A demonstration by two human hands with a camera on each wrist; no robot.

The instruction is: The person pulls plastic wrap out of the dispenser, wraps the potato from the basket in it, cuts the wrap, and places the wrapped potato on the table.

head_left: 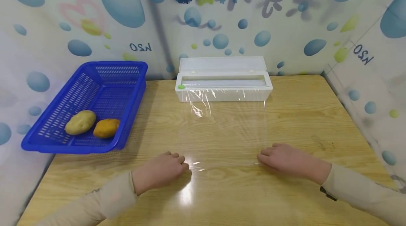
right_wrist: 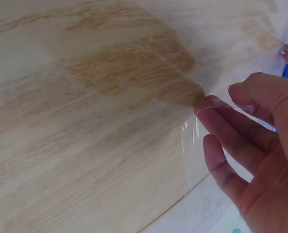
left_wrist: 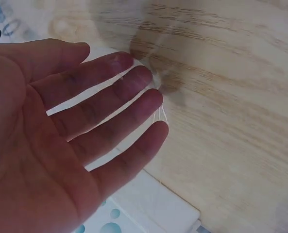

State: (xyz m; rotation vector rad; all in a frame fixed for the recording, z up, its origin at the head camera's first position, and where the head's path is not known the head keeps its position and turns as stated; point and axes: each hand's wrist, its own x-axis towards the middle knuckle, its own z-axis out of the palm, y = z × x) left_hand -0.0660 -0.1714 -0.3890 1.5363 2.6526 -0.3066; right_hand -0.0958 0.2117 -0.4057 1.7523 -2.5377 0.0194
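Observation:
A clear sheet of plastic wrap (head_left: 222, 131) stretches over the table from a white wrap dispenser (head_left: 223, 94), its lid raised at the back. My left hand (head_left: 163, 169) is at the sheet's near left corner. In the left wrist view its fingers (left_wrist: 110, 111) are extended and spread, with film at the fingertips and the thumb apart. At the near right corner, my right hand (head_left: 285, 159) pinches the wrap. The right wrist view shows the film's edge crossing bent fingers (right_wrist: 226, 121), with the thumb close by; the exact contact is partly hidden.
A blue plastic basket (head_left: 131, 113) at the left holds a potato (head_left: 80, 122) and a yellow-orange, potato-like item (head_left: 106, 128). A small green piece (head_left: 181, 87) sits on the dispenser's left front edge. Patterned walls (head_left: 222, 43) border the wooden table (head_left: 311, 113).

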